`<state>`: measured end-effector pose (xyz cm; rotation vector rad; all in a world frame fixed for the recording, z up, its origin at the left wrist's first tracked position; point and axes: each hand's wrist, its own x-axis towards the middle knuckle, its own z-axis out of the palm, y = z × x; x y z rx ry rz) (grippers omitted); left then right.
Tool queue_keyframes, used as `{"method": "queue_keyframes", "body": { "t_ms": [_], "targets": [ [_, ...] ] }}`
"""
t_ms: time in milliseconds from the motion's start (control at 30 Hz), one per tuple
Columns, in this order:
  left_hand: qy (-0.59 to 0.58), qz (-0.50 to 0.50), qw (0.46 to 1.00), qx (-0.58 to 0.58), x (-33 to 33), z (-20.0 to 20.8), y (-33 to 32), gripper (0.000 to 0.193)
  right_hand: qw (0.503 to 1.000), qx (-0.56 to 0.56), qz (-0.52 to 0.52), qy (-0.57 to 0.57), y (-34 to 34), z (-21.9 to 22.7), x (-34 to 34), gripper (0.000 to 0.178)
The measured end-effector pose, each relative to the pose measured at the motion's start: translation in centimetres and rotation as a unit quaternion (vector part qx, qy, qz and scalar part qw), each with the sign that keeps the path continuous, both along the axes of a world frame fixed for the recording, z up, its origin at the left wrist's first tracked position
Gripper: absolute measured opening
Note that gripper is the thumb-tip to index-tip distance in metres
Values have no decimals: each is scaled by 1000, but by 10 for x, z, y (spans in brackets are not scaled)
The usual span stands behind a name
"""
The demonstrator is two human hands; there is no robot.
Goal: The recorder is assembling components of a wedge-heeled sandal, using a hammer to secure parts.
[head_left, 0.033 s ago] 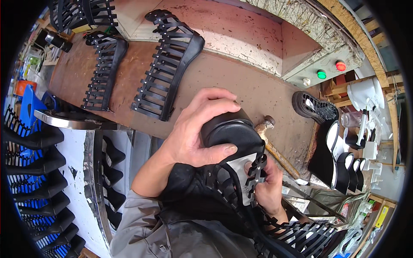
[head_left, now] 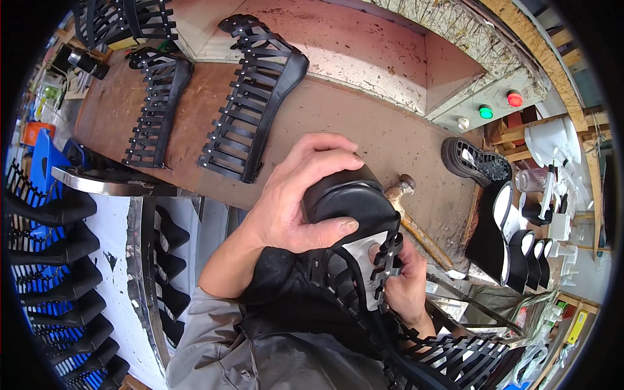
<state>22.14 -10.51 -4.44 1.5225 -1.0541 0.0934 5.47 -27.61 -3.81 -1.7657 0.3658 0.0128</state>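
Note:
A black strappy tall sandal boot (head_left: pixel 354 201) is held over my lap, its thick rounded sole end uppermost. My left hand (head_left: pixel 292 201) is wrapped round that end, fingers over the far side and thumb across the near face. Lower on the right, my right hand (head_left: pixel 406 279) grips the boot by its studded straps, the thumb reaching in at the pale insole (head_left: pixel 364 253). Some of its fingers are hidden behind the straps. The strappy shaft (head_left: pixel 448 357) trails down to the lower right.
Two more strappy boots (head_left: pixel 260 97) lie on the brown bench (head_left: pixel 364 123). Just right of my hands rests a hammer (head_left: pixel 422 237). A black sole (head_left: pixel 474 162) and several black wedge pieces (head_left: pixel 494 234) stand farther right. Rows of boots (head_left: pixel 58 247) hang at left beside a metal-edged stand (head_left: pixel 130 185).

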Motion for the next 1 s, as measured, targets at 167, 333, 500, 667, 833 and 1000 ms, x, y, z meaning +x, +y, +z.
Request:
{"method": "queue_keyframes", "body": {
  "t_ms": [167, 333, 500, 667, 833, 1000],
  "targets": [
    [9, -7, 1000, -4, -5, 2, -1, 55, 1000, -24, 0, 7, 1, 4, 1, 31],
    [-5, -19, 1000, -4, -6, 2, -3, 49, 999, -43, -5, 26, 4, 11, 2, 31],
    [-6, -7, 1000, -3, -7, 1, -2, 46, 997, -70, 14, 39, 1, 8, 2, 36],
    [-4, -7, 1000, -7, -9, 1, -7, 45, 996, -71, 20, 51, -4, 14, 6, 35],
    [-13, -13, 1000, -3, -9, 1, -8, 45, 993, -74, 64, 62, -10, 10, 7, 46],
    [-22, -29, 999, 29, -5, 2, -7, 56, 990, -95, 61, 81, -12, 9, 10, 40]
  ]
}}
